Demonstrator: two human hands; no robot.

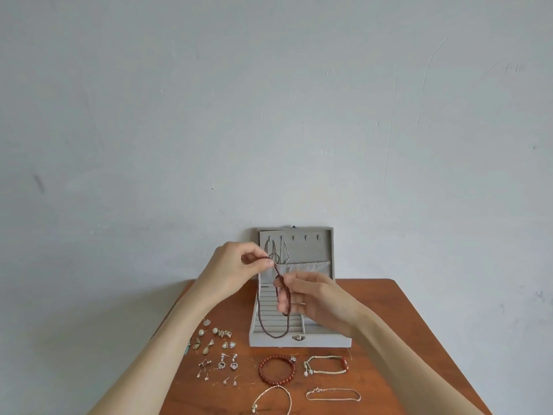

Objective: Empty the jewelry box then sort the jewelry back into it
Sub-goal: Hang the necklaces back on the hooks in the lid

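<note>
Plain grey wall behind, brown wooden table in front of us with the grey jewelry box standing open against the wall, lid up. Our left hand pinches the top of a dark red beaded necklace between thumb and fingertips, raised near the lid hooks; our right hand sits just below and to the right, fingers curled round the doubled strand. Hands are close but not touching, both clamped on the same necklace, whose loop hangs down over the ring-roll tray of the box. Two thin chain necklaces already hang from the leftmost hooks, so we judge the sorting-back phase is underway and this is the necklace step. Left on the table: a group of earrings at left, a red bead bracelet, a cord bracelet with red beads, a silver chain bracelet and a thin bangle at the near edge. Next move probably calls for lifting the loop onto a free hook, keeping the strand untangled and clear of the hung chains. Cannot tell whether the clasp is done up.
</note>
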